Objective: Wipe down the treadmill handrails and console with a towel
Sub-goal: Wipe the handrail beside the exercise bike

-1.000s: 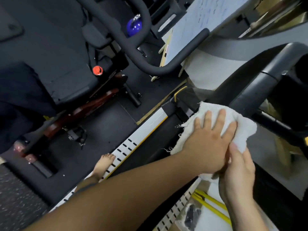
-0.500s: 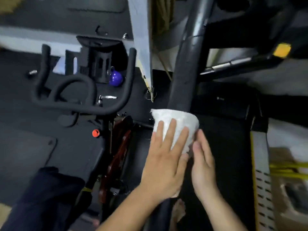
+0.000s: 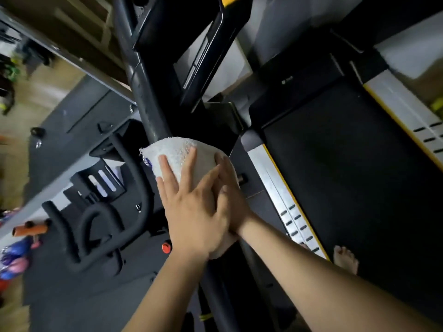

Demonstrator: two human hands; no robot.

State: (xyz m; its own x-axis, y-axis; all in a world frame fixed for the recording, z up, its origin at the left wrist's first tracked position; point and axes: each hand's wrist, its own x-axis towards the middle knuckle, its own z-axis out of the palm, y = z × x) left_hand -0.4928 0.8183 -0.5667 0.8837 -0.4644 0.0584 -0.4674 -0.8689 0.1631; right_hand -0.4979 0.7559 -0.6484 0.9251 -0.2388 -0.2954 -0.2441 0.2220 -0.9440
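Observation:
A white towel is wrapped over the black treadmill handrail, which runs from the top of the view down through the middle. My left hand lies flat on top of the towel, fingers spread. My right hand presses the towel from the right side, partly tucked under the left hand. Both hands clasp the towel around the rail. The black console with a yellow tab sits at the upper middle, beyond the towel.
The black treadmill belt with silver, yellow-edged side rails fills the right. A bare foot stands on the belt. An exercise bike's black handlebars are close on the left, above dark floor mats.
The view has swung and tilted. Both hands have stayed on the towel around the rail, and the right hand has tucked closer under the left.

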